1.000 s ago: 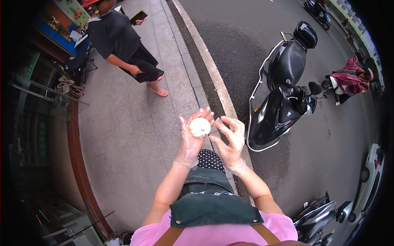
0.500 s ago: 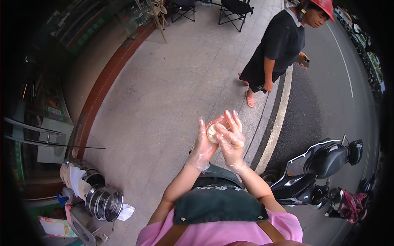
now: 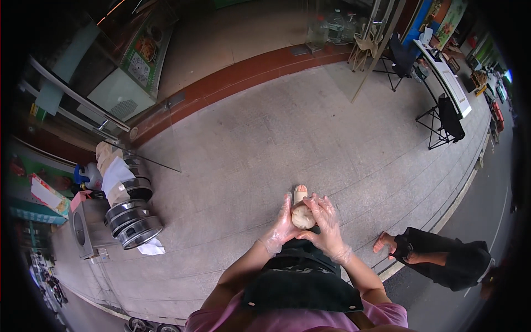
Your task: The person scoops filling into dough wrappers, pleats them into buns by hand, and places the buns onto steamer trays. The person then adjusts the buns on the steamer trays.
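Both my hands wear clear plastic gloves and cup a pale, pleated dough bun [image 3: 302, 217] in front of my body. My left hand [image 3: 279, 227] supports it from the left, thumb raised beside it. My right hand [image 3: 325, 229] curves round its right side, fingertips on the top and thumb below. The bun's underside is hidden by my hands. Below them are my dark green apron [image 3: 301, 290] and, just above the bun, my own foot [image 3: 301, 193] in a light shoe with toes showing.
Paved sidewalk stretches ahead to a red-brown doorstep [image 3: 232, 80] and glass doors. Stacked steel steamers [image 3: 133, 227] and a metal stand [image 3: 88, 232] stand left. A table [image 3: 451, 77] and black folding chairs [image 3: 442, 127] are at back right. A person in black [image 3: 453, 265] is at lower right, beside the road.
My view has swung left from the street toward the shopfront. My right hand, apart from the bun a second ago, has closed round it. The other person now appears at lower right.
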Available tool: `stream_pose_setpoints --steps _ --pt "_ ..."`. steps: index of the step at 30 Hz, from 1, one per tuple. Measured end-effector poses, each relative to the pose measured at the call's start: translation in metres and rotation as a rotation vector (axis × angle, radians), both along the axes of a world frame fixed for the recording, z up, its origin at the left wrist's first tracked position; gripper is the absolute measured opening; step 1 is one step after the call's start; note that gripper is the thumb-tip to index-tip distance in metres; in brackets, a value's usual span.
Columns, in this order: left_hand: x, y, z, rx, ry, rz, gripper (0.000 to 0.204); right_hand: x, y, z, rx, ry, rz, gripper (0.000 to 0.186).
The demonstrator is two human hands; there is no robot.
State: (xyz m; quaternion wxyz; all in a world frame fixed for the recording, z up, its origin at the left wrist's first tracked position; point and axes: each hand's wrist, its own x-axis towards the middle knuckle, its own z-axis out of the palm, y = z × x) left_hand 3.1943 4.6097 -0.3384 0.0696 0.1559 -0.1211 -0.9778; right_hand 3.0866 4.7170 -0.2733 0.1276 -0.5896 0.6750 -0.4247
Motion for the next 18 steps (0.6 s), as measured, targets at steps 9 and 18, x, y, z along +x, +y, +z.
stream_pose_setpoints --steps 9,18 --pt "-0.115 -0.271 0.075 -0.142 0.145 0.464 0.108 -0.158 -0.327 0.048 0.044 -0.07 0.64 0.09" --pt "-0.217 -0.573 0.043 0.045 0.08 0.968 0.081 -0.224 -0.643 0.029 -0.023 -0.606 0.541 0.092"
